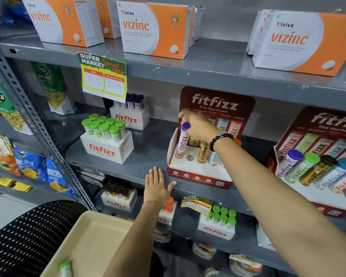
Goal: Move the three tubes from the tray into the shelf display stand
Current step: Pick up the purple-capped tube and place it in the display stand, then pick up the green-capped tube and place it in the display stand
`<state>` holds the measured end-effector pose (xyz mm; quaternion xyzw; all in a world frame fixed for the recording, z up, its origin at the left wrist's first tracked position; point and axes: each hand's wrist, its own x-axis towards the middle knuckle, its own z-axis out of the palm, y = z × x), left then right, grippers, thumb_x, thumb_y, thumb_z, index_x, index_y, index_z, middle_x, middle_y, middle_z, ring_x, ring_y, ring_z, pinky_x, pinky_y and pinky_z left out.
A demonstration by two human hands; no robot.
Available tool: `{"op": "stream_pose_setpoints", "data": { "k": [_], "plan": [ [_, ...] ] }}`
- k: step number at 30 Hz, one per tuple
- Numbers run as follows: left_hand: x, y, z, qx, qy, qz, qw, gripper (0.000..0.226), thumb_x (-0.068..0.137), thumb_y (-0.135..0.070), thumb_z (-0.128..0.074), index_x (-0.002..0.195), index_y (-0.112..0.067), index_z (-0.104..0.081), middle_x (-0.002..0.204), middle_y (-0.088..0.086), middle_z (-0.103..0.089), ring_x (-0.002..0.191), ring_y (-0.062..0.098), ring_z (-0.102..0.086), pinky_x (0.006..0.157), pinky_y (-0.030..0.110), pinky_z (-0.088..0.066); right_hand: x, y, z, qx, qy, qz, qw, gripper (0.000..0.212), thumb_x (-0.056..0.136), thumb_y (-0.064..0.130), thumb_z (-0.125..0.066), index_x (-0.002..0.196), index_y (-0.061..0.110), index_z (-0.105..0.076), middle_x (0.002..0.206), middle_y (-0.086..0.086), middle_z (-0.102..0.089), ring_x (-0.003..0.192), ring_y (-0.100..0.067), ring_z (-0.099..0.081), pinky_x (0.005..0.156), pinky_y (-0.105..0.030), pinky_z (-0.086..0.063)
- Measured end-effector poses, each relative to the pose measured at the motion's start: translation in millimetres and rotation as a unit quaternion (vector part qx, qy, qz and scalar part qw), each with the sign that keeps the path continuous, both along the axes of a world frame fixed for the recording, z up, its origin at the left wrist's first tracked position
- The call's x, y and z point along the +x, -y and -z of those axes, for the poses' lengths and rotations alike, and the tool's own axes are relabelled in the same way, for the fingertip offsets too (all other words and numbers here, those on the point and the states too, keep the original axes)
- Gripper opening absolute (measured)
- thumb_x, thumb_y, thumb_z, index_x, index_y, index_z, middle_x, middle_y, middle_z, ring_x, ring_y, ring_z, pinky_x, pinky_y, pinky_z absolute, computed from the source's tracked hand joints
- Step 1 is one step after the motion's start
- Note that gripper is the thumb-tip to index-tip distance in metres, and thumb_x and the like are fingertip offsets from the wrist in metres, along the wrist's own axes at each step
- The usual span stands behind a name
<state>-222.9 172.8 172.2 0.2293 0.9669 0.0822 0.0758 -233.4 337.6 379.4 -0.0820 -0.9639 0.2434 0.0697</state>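
The right hand (197, 126) pinches the purple cap of a tube (181, 143) seated in the stand's (198, 172) leftmost hole; the left hand (157, 186) lies spread flat on the shelf (148, 156) at the stand's 8 o'clock. The tubes look light, rigid and slick, best gripped at the cap. A green-capped tube (65, 268) lies in the tray (92, 236).

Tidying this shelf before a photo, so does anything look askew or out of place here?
The purple-capped tube leans in the far-left slot of the display stand, with the right hand gripping its cap. The next hole is empty. A green-capped tube lies on its side in the tray. The price sign hangs crooked.
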Motion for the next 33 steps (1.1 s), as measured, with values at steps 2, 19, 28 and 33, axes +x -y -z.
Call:
{"op": "stream_pose_setpoints", "data": {
  "k": [2, 19, 28, 33],
  "plan": [
    [0.1, 0.1, -0.4, 0.0, 0.001, 0.001, 1.0, 0.077, 0.091, -0.06, -0.008, 0.145, -0.008, 0.012, 0.157, 0.013, 0.011, 0.143, 0.028, 0.014, 0.114, 0.037, 0.011, -0.6, 0.9, 1.6, 0.002, -0.007, -0.006, 1.0, 0.049, 0.079, -0.006, -0.06, 0.117, 0.023, -0.048, 0.115, -0.004, -0.062, 0.097, -0.02, -0.057, 0.073, -0.028, -0.048],
    [-3.2, 4.3, -3.4, 0.006, 0.013, 0.019, 1.0, 0.075, 0.093, -0.058, -0.011, 0.145, -0.009, 0.01, 0.157, 0.012, 0.011, 0.143, 0.027, 0.013, 0.117, 0.038, 0.006, 13.2, 12.2, 18.2, 0.042, -0.029, -0.02, 0.998, 0.046, 0.09, 0.021, -0.055, 0.134, 0.022, -0.043, 0.132, -0.009, -0.056, 0.109, -0.026, -0.06, 0.084, -0.036, -0.053],
    [30.2, 85.6, 19.7, 0.115, -0.045, -0.102, 0.987, 0.07, 0.097, -0.05, -0.022, 0.146, -0.005, -0.001, 0.157, 0.015, 0.0, 0.144, 0.026, 0.006, 0.116, 0.035, 0.006, -1.6, 104.9, 28.9, 0.076, -0.131, -0.147, 0.977, 0.031, 0.093, 0.018, -0.046, 0.119, 0.007, -0.059, 0.128, -0.012, -0.061, 0.115, -0.031, -0.056, 0.097, -0.042, -0.046],
    [70.3, 151.2, 36.1, 0.107, -0.026, -0.227, 0.968, 0.07, 0.094, -0.05, -0.012, 0.145, -0.004, 0.001, 0.157, 0.015, 0.002, 0.144, 0.026, 0.005, 0.116, 0.034, 0.006, -19.3, 195.0, 65.9, 0.094, -0.038, -0.298, 0.949, 0.026, 0.092, 0.014, -0.043, 0.106, 0.002, -0.061, 0.114, -0.019, -0.064, 0.103, -0.037, -0.058, 0.084, -0.047, -0.049]
  ]
}}
